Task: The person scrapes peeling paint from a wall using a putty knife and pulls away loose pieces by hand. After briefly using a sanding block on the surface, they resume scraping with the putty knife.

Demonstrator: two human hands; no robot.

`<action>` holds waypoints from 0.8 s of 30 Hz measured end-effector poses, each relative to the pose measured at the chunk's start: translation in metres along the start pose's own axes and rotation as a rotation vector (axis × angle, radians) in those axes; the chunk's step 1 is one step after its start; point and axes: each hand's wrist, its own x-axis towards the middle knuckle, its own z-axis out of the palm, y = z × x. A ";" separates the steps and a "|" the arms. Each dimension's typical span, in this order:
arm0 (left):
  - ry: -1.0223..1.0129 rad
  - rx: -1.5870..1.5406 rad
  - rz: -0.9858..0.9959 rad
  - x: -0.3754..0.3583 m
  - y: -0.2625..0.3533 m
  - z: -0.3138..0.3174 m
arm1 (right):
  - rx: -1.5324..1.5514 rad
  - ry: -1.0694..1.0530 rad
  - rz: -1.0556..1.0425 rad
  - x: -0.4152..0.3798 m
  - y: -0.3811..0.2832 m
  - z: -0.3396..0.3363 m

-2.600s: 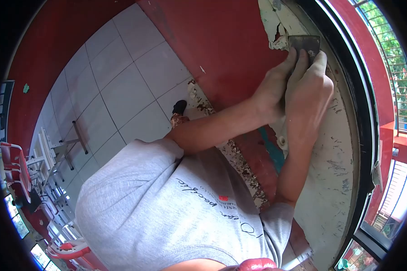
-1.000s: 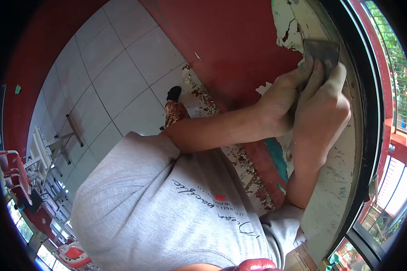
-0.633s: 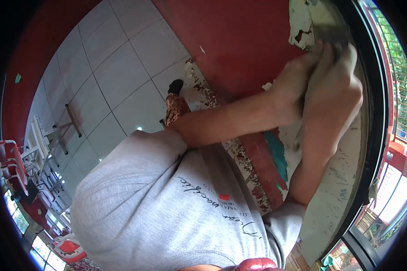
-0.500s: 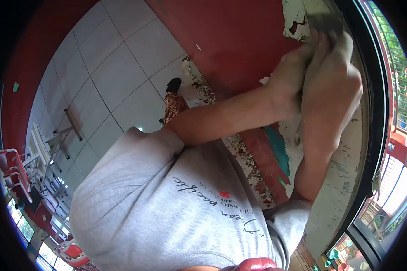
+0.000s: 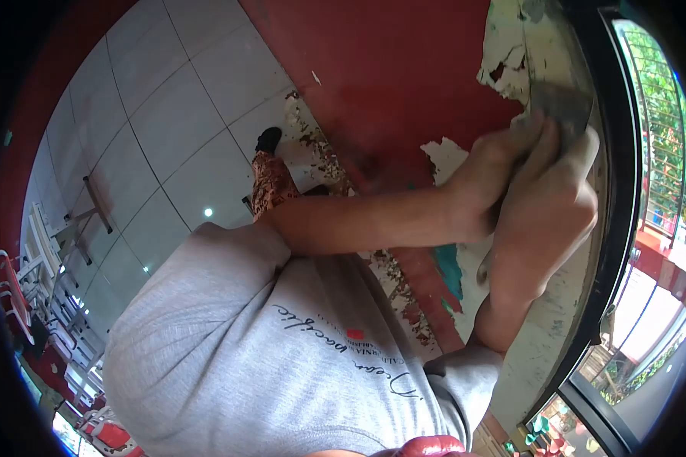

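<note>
A putty knife with a wide dark metal blade [image 5: 562, 108] lies against the wall beside the black window frame. My right hand [image 5: 549, 206] is closed around its handle, which is mostly hidden; what looks like the handle's end [image 5: 482, 270] pokes out near my wrist. My left hand [image 5: 484, 171] is closed too, overlapping the right, with its fingertips against the blade. Around the blade the wall shows a pale bare strip [image 5: 508, 42] with ragged edges, bordering red paint [image 5: 389, 68]. Another pale patch [image 5: 443, 156] shows beside my left wrist.
Paint flakes [image 5: 324, 156] litter the floor along the wall's foot. The black window frame [image 5: 621, 190] curves close by my right hand. Chairs [image 5: 53, 305] stand on the tiled floor [image 5: 183, 114] at the far left. A teal patch [image 5: 448, 274] marks the lower wall.
Both hands and the putty knife have moved down in the view, toward me along the window frame. More of the pale strip beyond the blade shows. The view has shifted slightly.
</note>
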 end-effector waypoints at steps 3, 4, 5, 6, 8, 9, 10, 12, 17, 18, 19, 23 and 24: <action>-0.147 -0.039 -0.066 0.004 -0.001 -0.006 | -0.081 -0.029 -0.013 -0.002 0.008 -0.001; -0.098 -0.012 -0.057 0.002 -0.004 -0.005 | -0.085 -0.019 -0.048 -0.002 0.011 0.000; -0.049 0.012 -0.042 0.000 -0.007 -0.003 | -0.085 -0.012 -0.041 -0.007 0.014 0.000; -0.044 0.013 -0.059 -0.001 -0.010 -0.002 | -0.072 -0.005 -0.009 -0.013 0.015 -0.001; -0.132 -0.038 -0.070 0.006 -0.007 -0.005 | -0.070 0.009 0.040 -0.011 0.011 0.000; -0.200 -0.099 -0.096 0.005 -0.008 -0.007 | -0.069 -0.004 0.044 -0.008 0.008 -0.001; -0.307 -0.118 -0.130 0.006 0.001 -0.008 | -0.095 -0.002 -0.007 -0.003 0.005 0.000; -0.284 -0.134 -0.151 0.002 -0.004 -0.013 | -0.092 -0.006 -0.065 -0.005 0.007 -0.001; -0.051 -0.060 -0.150 -0.001 -0.014 -0.009 | -0.126 -0.019 -0.003 -0.021 0.012 0.000; -0.182 -0.127 -0.122 0.001 -0.015 -0.014 | -0.113 -0.020 -0.030 -0.018 0.005 -0.007; -0.173 -0.131 -0.133 0.001 -0.014 -0.019 | -0.099 -0.016 -0.048 -0.017 0.002 -0.010; -0.184 -0.162 -0.203 -0.007 -0.013 -0.001 | -0.107 -0.079 -0.033 -0.024 0.025 -0.001; -0.023 -0.132 -0.204 -0.008 -0.012 0.008 | -0.110 -0.072 -0.020 -0.028 0.026 -0.001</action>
